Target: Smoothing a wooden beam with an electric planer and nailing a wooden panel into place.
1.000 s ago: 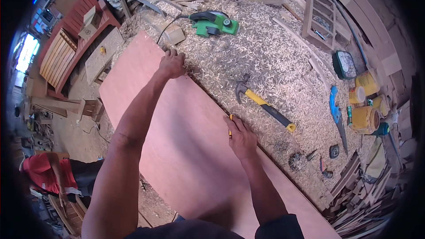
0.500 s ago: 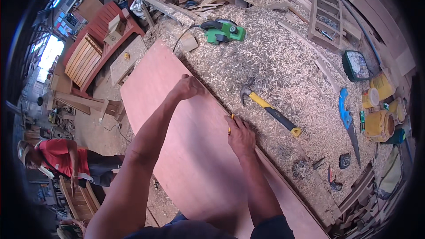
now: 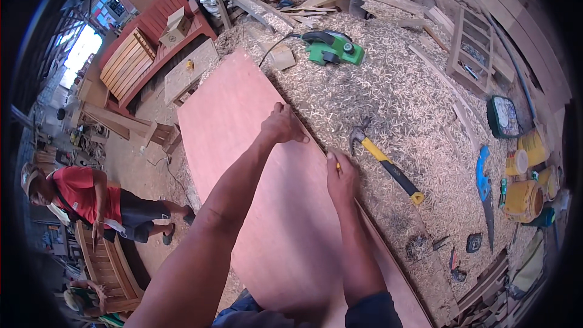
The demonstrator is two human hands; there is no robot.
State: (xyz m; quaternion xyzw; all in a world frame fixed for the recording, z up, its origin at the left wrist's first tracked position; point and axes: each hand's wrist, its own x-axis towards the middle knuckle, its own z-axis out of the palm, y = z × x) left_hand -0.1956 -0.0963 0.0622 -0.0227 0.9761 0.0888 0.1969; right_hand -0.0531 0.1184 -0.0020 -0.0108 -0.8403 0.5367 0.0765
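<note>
A large reddish plywood sheet [image 3: 225,109] lies slantwise in front of me. My left hand [image 3: 283,126] is closed at its right edge, fingers curled over the rim and thumb along the top. Just nearer to me, my right hand [image 3: 342,177] pinches a yellow pencil [image 3: 337,166] against the same edge. Most of the pencil is hidden by the fingers. To the right of that hand, a claw hammer [image 3: 388,167] with a yellow and black handle rests on wood shavings.
A green electric planer [image 3: 333,48] sits beyond the sheet. Rightward lie a blue-handled handsaw [image 3: 484,182], a tape measure [image 3: 474,242], a wooden tray [image 3: 470,51] and yellow tubs [image 3: 523,200]. A person in red [image 3: 82,194] stands at left; another person [image 3: 85,299] is lower left.
My left hand has slid along the sheet toward my right hand and onto the edge. My right hand has turned, with the pencil still in it. The view has shifted slightly.
</note>
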